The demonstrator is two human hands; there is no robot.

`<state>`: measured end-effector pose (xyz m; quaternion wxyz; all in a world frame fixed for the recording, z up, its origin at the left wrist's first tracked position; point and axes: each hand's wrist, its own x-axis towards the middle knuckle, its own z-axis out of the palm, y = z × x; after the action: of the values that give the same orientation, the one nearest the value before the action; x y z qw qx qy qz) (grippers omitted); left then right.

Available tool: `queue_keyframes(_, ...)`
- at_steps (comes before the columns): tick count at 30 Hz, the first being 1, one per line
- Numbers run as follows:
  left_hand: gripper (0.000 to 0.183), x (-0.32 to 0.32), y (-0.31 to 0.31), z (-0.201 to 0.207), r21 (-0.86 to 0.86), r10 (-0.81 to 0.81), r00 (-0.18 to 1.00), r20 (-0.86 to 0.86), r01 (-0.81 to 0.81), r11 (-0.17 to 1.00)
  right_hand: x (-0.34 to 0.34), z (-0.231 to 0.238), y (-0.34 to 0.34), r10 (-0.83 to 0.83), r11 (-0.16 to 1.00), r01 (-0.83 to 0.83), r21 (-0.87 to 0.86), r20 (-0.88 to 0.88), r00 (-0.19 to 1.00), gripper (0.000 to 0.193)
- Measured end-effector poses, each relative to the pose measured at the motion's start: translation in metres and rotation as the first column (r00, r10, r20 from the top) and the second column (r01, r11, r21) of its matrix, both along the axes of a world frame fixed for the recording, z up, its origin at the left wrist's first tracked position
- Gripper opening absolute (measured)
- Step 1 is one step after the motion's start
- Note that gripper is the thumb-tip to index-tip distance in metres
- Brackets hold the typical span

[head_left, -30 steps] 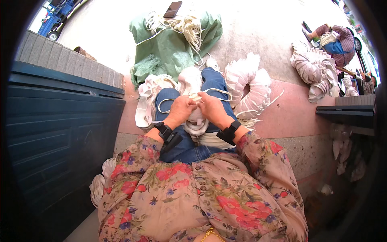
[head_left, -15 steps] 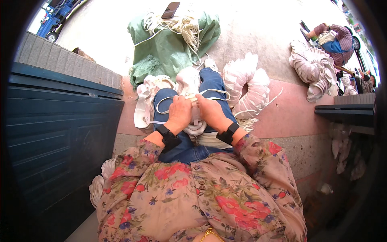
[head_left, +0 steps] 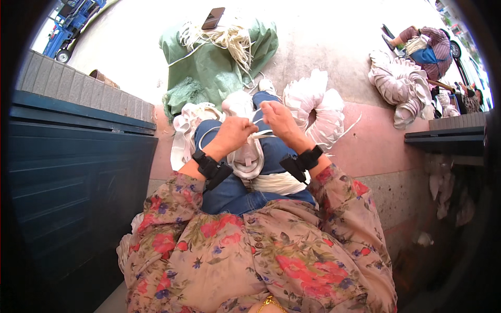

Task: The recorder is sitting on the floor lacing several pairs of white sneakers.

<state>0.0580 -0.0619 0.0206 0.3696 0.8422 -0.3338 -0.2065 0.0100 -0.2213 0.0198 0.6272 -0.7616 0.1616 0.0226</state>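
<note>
A pale pink-white shoe point(head_left: 245, 163) without a visible sole lies across my jeans, its heel opening toward me and its toe pointing away. Above it my left hand point(head_left: 236, 134) is closed in a pinch on a white shoelace point(head_left: 262, 134). Slightly higher and farther right, my right hand point(head_left: 281, 122) also pinches the lace, with a gap between the two hands. The exact spots where the fingertips grip are too small to make out. On my lap behind the shoe rests a bundle of cream laces point(head_left: 279, 183).
Ahead, a green sack-covered heap point(head_left: 214, 65) carries loose laces point(head_left: 235, 44) and a phone point(head_left: 213, 18). Coiled stacks of shoe uppers point(head_left: 329, 122) lie to its right, others point(head_left: 182, 130) by my left knee. A dark blue door point(head_left: 78, 182) stands left; a person point(head_left: 433, 52) sits far right.
Both hands have lifted off the shoe's throat and moved apart, the right one going farther up and right. More of the shoe now shows. The view has shifted slightly.
</note>
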Motion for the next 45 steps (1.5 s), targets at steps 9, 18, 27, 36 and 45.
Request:
queue_keyframes(9,0.024,-0.004,-0.009,0.038,-0.261,0.120,0.920,-0.374,-0.228,0.938,-0.036,-0.028,0.018,0.278,0.958,-0.274,-0.084,0.045,0.960,0.015)
queue_keyframes(18,0.027,0.014,0.006,0.027,-0.296,0.250,0.898,-0.362,-0.365,0.883,-0.041,-0.032,0.022,0.346,0.872,-0.302,-0.386,0.050,0.937,0.022)
queue_keyframes(27,0.024,0.016,0.014,0.030,-0.228,0.276,0.866,-0.418,-0.394,0.890,-0.058,-0.034,0.024,0.319,0.870,-0.194,-0.454,0.217,0.923,0.018)
queue_keyframes(36,0.024,0.015,0.015,0.029,-0.234,0.291,0.856,-0.428,-0.416,0.879,-0.048,-0.034,0.029,0.244,0.873,-0.158,-0.462,0.132,0.961,0.012)
queue_keyframes(45,0.020,0.015,0.014,0.024,-0.246,0.273,0.859,-0.434,-0.404,0.881,-0.040,-0.040,0.042,0.277,0.767,-0.141,-0.626,0.125,0.953,0.007)
